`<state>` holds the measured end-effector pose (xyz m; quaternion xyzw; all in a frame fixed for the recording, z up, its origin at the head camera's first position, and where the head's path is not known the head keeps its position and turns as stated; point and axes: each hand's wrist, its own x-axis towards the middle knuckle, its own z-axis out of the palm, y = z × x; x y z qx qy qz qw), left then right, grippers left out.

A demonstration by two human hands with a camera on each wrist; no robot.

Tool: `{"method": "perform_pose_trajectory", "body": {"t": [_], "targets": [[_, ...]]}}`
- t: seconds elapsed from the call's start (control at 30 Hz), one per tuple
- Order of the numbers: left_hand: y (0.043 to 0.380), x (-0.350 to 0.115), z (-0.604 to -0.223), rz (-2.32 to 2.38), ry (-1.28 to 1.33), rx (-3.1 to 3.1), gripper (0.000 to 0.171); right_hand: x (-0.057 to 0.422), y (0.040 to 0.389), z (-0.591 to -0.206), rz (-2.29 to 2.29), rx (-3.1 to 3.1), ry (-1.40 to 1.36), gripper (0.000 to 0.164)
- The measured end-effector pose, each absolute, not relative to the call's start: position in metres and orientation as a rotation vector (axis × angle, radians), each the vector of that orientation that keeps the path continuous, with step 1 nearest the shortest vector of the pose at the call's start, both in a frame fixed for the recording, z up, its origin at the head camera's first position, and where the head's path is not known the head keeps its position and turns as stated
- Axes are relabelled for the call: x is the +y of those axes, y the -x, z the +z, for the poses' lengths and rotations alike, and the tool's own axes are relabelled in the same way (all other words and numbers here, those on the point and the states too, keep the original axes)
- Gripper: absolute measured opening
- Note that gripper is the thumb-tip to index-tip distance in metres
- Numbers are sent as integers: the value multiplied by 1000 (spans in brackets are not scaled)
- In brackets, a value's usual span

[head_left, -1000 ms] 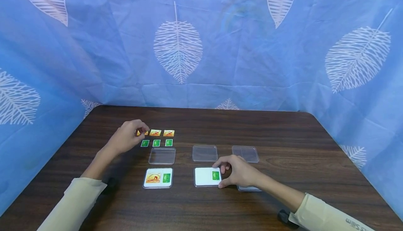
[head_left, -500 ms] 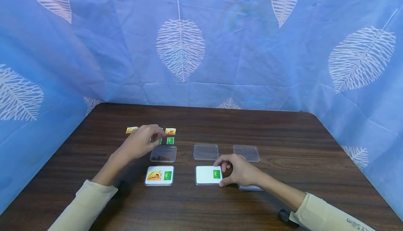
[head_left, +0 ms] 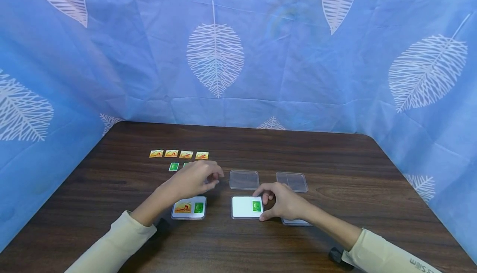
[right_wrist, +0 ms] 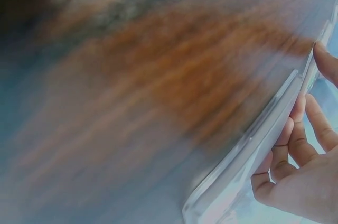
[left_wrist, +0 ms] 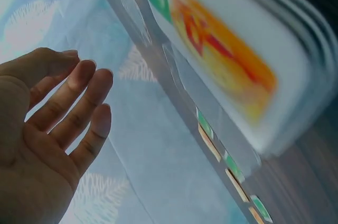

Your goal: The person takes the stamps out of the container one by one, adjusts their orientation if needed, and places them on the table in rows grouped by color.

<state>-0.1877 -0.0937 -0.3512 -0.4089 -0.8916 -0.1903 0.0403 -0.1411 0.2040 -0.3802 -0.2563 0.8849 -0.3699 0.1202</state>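
Observation:
My left hand (head_left: 195, 180) hangs over the left clear lid, hiding most of it. In the left wrist view its thumb and index tips meet, with the other fingers loosely bent; I cannot tell if something small sits between them. Below it lies a shallow clear case (head_left: 178, 216) holding a white card with an orange picture stamp (head_left: 183, 207) and a green stamp (head_left: 198, 207). My right hand (head_left: 285, 202) grips the middle case (head_left: 238, 217) by its right end, thumb at the near corner, fingers at the far one. A single green stamp (head_left: 256, 206) sits at the right of its white card.
Several orange stamps (head_left: 171, 153) lie in a row at the back left, with green stamps (head_left: 173, 166) in front, partly hidden. Two clear lids, a middle one (head_left: 244, 180) and a right one (head_left: 292, 181), lie beyond the cases. A third case (head_left: 296, 222) shows partly under my right hand.
My left hand has moved right and nearer, from the orange stamps over the green ones to the left lid, uncovering the orange row. My right hand has stayed at the middle case.

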Motion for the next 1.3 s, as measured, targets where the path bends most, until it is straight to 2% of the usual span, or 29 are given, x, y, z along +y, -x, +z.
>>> {"method": "perform_pose_trajectory", "body": {"t": [0.87,1.3], "targets": [[180,-32,-374,-829,1508,-2843,11,207,142,-383,-1109,2550,766,46],[178,-20,-381,-912,1432,-2867,20,207,141,-382,-1118,2547,781,48]]}}
